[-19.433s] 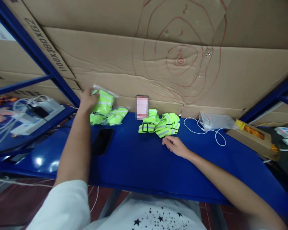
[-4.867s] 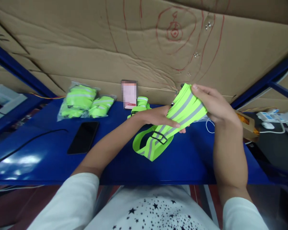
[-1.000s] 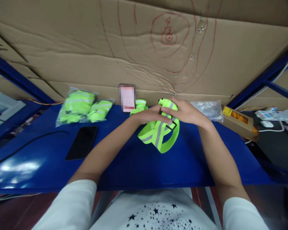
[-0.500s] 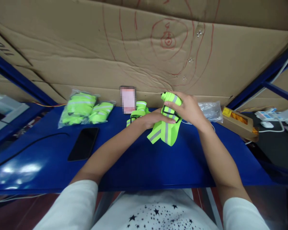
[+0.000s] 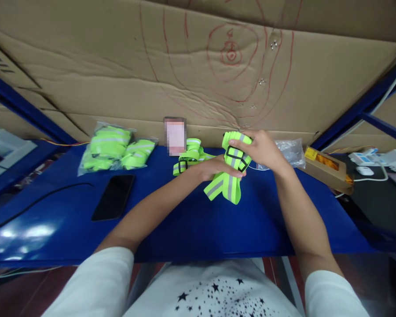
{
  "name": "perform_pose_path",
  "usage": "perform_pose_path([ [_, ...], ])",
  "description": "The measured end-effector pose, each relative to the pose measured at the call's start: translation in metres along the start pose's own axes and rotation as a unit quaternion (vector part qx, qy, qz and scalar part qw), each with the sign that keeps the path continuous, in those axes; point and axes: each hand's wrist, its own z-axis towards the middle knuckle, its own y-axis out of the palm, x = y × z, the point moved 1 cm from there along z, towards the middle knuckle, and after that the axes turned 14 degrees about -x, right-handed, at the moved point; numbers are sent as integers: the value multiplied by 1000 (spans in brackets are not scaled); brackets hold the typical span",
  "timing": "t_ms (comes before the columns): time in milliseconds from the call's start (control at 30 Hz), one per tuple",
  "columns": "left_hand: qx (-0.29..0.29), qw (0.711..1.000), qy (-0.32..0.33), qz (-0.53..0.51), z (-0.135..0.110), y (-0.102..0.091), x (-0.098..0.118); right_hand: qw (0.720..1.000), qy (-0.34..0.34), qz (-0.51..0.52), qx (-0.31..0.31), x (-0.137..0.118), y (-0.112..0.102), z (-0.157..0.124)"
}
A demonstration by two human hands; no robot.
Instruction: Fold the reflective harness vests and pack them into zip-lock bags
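Both hands grip a neon-yellow reflective strap [image 5: 231,187] with a grey stripe and black buckles, held above the table. My right hand [image 5: 262,147] closes round its rolled upper part from the right, the thumb across the front. My left hand [image 5: 218,168] pinches it lower down from the left, below the buckle. Two flat tails of the strap hang beneath the hands. Behind my left wrist, a second neon strap [image 5: 192,149] with a black buckle lies loosely coiled on the blue table [image 5: 185,224], partly hidden by the forearm.
Clear bags of neon straps [image 5: 108,147] lie at the back left, near a black phone [image 5: 114,198] and a black cable [image 5: 42,200]. A blurred card [image 5: 175,135] leans on the cardboard wall [image 5: 119,88]. An empty plastic bag [image 5: 292,152] and a cardboard box [image 5: 328,169] sit right.
The rolled part of the strap has tipped a little lower and turned, showing more of its buckle. My right hand has shifted slightly down with it; both hands keep hold.
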Motion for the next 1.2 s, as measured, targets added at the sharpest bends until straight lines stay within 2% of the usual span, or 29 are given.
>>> perform_pose_path([
  [133,17,997,-26,73,-5,-9,1,999,31,9,-9,-5,3,-2],
  [267,13,994,-27,106,-8,-4,4,998,48,30,-12,-9,-1,-8],
  [333,1,995,-10,95,-8,2,5,994,58,91,-15,-7,-5,-11],
  [433,-18,998,20,65,-7,9,5,973,79,214,-34,1,-6,-12],
  [500,-10,997,30,69,-7,12,5,962,84,258,-25,7,-5,-10],
  [600,28,994,34,102,-7,13,6,976,75,200,47,12,-5,-5],
  [667,24,994,27,105,-7,14,7,988,61,115,88,16,-6,-1],
  [733,8,995,18,101,-7,14,7,990,61,81,93,21,-5,2],
  [867,41,986,10,161,-4,4,3,972,106,204,49,41,6,10],
  [1000,111,953,0,283,0,-15,-3,936,136,325,-11,57,25,19],
  [1100,102,946,10,309,3,-21,-7,916,142,369,-69,65,37,23],
  [1167,82,949,11,304,3,-20,-8,922,139,352,-84,70,38,24],
  [1200,76,950,11,302,3,-19,-9,934,135,321,-74,71,37,24],
])
